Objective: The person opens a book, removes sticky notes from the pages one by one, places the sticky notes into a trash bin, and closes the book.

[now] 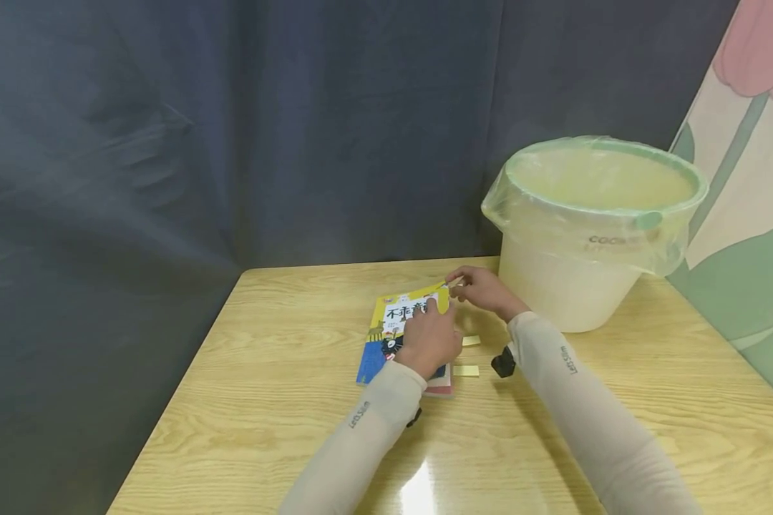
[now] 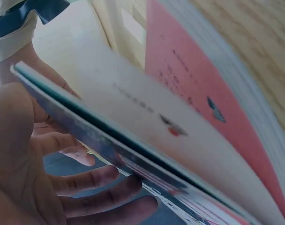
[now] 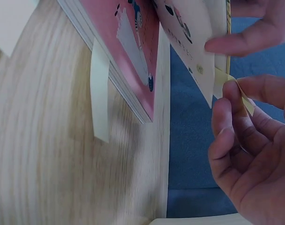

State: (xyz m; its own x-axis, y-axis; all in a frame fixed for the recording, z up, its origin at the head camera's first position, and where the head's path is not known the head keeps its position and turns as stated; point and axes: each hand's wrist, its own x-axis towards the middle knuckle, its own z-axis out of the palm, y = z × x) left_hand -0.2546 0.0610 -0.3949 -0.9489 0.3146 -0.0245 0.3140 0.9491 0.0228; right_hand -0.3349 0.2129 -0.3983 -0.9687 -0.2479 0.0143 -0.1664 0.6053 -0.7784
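Note:
A picture book with a yellow and blue cover lies on the table, its cover and some pages lifted at the right side. My left hand lies over the cover and holds its raised edge, one fingertip on the inner page in the right wrist view. Inside, a white page and a pink page show. My right hand pinches a pale yellow paper strip at the edge of the lifted page. Another pale strip sticks out from the lower pages.
A white bin lined with a yellowish plastic bag stands right of the book. The wooden table ends at a dark curtain behind and left. A wall with a flower pattern is at the right.

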